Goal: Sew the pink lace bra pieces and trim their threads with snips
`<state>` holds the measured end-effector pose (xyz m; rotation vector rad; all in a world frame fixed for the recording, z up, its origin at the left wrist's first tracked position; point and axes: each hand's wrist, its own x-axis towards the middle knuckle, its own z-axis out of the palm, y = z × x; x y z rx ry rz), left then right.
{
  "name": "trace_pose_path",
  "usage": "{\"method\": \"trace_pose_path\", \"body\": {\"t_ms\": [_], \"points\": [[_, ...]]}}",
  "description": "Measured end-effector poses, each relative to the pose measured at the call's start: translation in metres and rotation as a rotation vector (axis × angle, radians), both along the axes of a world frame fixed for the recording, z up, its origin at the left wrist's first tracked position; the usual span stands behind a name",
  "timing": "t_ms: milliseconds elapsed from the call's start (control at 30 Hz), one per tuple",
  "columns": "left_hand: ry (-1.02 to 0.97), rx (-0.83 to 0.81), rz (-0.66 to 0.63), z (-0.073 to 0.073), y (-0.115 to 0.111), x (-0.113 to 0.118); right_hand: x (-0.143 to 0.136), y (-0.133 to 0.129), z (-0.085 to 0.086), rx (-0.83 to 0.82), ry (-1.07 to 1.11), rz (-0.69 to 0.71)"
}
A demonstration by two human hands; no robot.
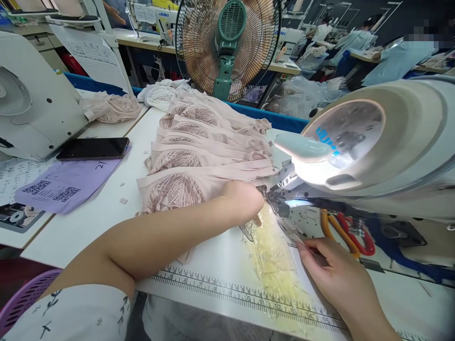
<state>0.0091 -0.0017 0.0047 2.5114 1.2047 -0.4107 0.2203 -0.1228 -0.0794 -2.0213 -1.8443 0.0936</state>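
Beige lace bras [209, 148] lie just beyond the left grip [245, 201].

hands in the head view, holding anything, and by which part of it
The right hand seems to pinch a narrow pale strip by its near part; whether the left hand holds anything cannot be told.

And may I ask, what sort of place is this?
Most likely a garment sewing workshop or factory. A large sewing machine stands at the near table, pale lace garments lie overlapping beside it, and more sewing machines stand farther back.
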Motion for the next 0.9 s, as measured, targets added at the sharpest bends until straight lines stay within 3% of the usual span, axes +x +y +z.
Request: {"method": "trace_pose_path", "body": {"t_ms": [167,333,533,733,900], "points": [[0.045,-0.031,-0.055,0.004,0.001,-0.002,0.0,0.002,-0.001,-0.006,0.005,0.003],[0.022,-0.007,-0.096,-0.003,0.003,0.001,-0.002,0.002,0.001,-0.005,-0.005,-0.005],[0.003,-0.023,-0.016,-0.008,0.002,0.004,-0.006,0.005,0.006,-0.023,0.014,-0.024],[0.036,-0.022,0.015,0.0,0.001,0.0,-0.006,0.005,0.007,-0.043,0.021,-0.034],[0.048,-0.006,-0.057,0.003,0.0,-0.003,-0.007,0.005,0.008,-0.043,0.024,-0.036]]}}
